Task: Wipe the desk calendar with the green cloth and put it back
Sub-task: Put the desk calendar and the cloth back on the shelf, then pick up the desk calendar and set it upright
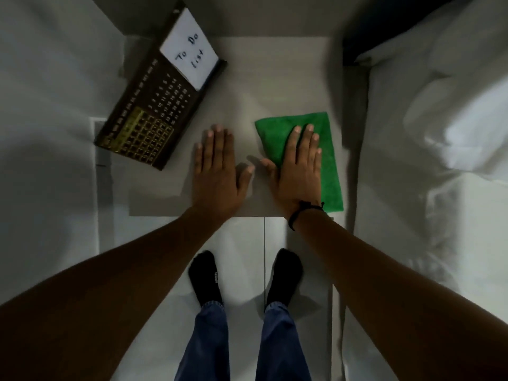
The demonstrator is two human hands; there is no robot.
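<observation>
A dark brown desk calendar (154, 105) with gold numbers and a white "To Do List" card stands at an angle on the left of a small white table (275, 78). On the table's right side a folded green cloth (331, 166) lies flat. My right hand (298, 166) rests palm down on the cloth's left part, fingers straight. Flat on the bare tabletop lies my left hand (217, 171), fingers together, just right of the calendar's near corner and not touching it.
White bedding (439, 133) rises right of the table and more white fabric (46, 105) lies to the left. My feet in black socks (244, 276) stand on the pale floor below the table's front edge.
</observation>
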